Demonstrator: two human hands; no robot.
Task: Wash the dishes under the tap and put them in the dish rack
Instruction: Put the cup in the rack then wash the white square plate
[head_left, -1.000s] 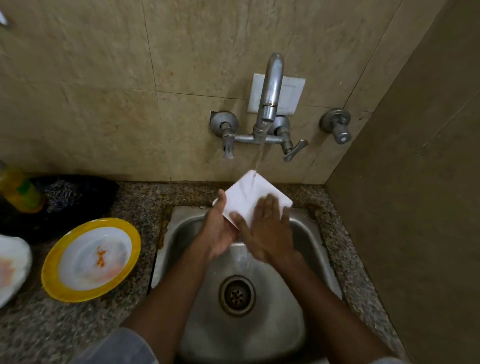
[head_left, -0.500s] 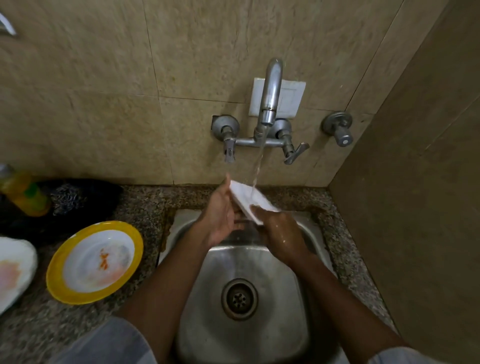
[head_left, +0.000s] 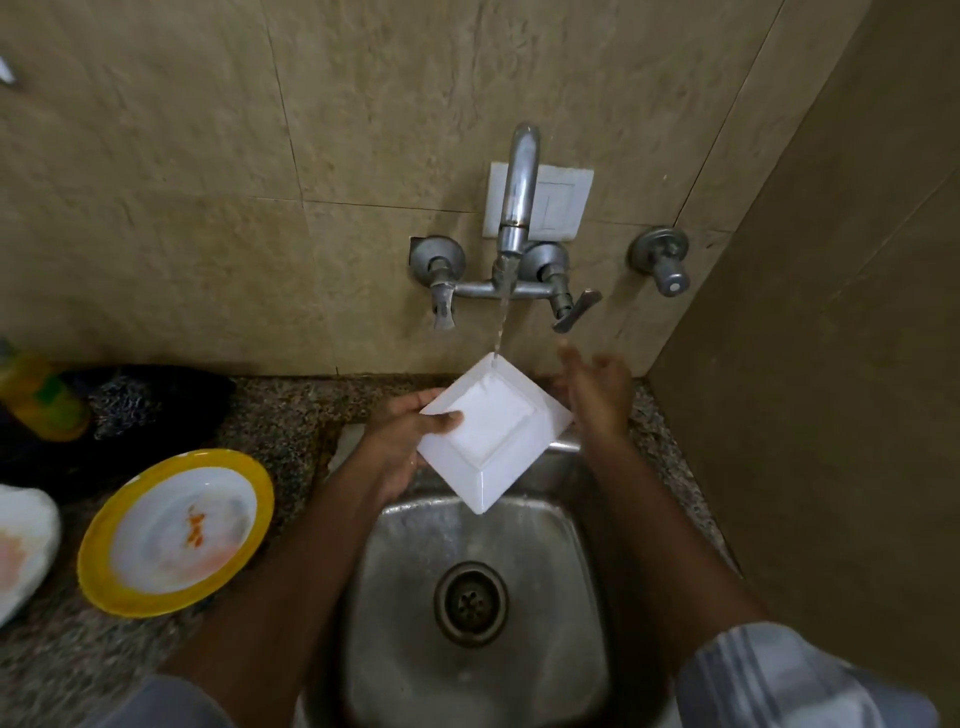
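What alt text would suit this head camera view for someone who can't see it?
A person's left hand holds a square white dish under a running tap above a steel sink; the right hand hovers open beside it. A dirty yellow-rimmed plate waits on the counter.

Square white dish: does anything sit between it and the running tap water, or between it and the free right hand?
Nothing visible does. The water stream lands directly on the square white dish, which the left hand grips. The right hand hovers open just beside its right edge.

White square plate (head_left: 492, 435), yellow-rimmed white plate (head_left: 176, 531) showing orange smears at lower left, speckled granite counter (head_left: 291, 410), beige mottled wall tiles (head_left: 208, 156), grey steel sink (head_left: 545, 597), striped grey sleeve (head_left: 779, 675)
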